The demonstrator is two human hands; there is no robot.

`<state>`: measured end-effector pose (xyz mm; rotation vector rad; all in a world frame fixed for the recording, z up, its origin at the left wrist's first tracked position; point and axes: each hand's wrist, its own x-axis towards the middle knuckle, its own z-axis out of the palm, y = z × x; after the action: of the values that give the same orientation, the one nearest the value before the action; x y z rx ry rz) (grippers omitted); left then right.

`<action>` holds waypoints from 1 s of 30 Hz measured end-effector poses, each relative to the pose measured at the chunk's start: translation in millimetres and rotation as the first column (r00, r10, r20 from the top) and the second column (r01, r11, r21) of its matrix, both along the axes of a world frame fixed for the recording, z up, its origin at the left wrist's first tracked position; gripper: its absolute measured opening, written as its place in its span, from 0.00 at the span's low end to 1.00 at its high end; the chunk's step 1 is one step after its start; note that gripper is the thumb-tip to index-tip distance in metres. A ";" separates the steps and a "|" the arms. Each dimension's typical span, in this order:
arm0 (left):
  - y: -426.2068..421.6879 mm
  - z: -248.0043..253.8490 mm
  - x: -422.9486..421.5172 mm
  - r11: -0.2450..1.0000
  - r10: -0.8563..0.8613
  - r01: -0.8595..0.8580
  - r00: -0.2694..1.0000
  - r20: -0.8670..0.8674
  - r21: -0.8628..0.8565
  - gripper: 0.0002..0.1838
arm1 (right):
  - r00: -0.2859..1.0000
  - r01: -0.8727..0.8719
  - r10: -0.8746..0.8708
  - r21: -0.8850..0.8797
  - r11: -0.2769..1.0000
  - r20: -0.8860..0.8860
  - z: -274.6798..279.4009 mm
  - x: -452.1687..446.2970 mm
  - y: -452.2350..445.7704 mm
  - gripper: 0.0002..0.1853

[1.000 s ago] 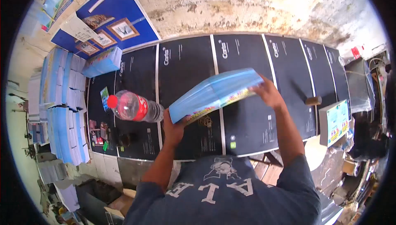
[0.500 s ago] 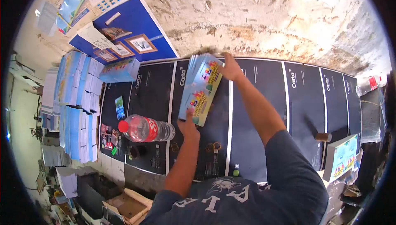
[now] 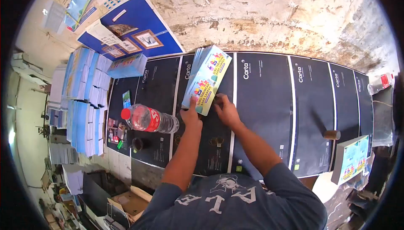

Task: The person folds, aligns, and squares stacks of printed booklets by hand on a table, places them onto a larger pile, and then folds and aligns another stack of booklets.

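Observation:
My left hand (image 3: 192,114) grips the near end of a fanned stack of booklets (image 3: 208,78) with its thumb on the printed cover. The stack lies tilted over the black table surface. Just right of its lower edge, my right hand (image 3: 227,112) has its fingers curled together at a small dark thing that I cannot make out. Several rubber bands (image 3: 216,141) lie on the table below the hands. A large plastic bottle with a red cap (image 3: 149,119) lies left of my left hand.
Tall stacks of booklets (image 3: 84,120) stand at the left, and a smaller booklet pile (image 3: 128,66) sits by the blue board (image 3: 134,28). A brown cylinder (image 3: 331,135) and another booklet stack (image 3: 352,160) are at the right. A phone (image 3: 126,99) lies beyond the bottle.
My right hand has let go of the stack's far end and moved down toward me, beside its lower right edge. My left hand still holds the booklets. The view has shifted slightly.

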<state>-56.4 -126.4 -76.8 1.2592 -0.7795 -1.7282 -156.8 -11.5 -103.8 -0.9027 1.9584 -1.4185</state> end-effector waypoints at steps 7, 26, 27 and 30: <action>2.9 -7.4 2.8 1.000 -0.016 0.017 0.998 -0.054 0.020 0.31 | 0.970 0.132 -0.116 0.065 0.989 -0.214 17.3 -11.3 0.8 0.12; -56.6 -18.3 1.1 0.563 -0.036 0.782 0.346 0.937 -0.267 0.52 | 0.835 0.354 -0.255 0.120 0.928 -0.488 -4.7 -30.1 41.9 0.53; -59.2 -18.2 -3.0 0.621 -0.258 0.777 0.323 0.911 -0.099 0.54 | 0.875 0.309 -0.235 0.114 0.944 -0.424 -4.2 -30.6 36.3 0.55; -39.7 -16.1 -16.8 0.597 -0.277 0.799 0.295 0.915 -0.077 0.55 | 0.918 0.198 -0.135 0.134 0.971 -0.374 -0.9 -34.0 29.2 0.59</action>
<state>-73.2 -166.1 -92.9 1.4582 -2.4253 -1.0467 -190.8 17.7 -104.7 -0.9926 2.4431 -1.2141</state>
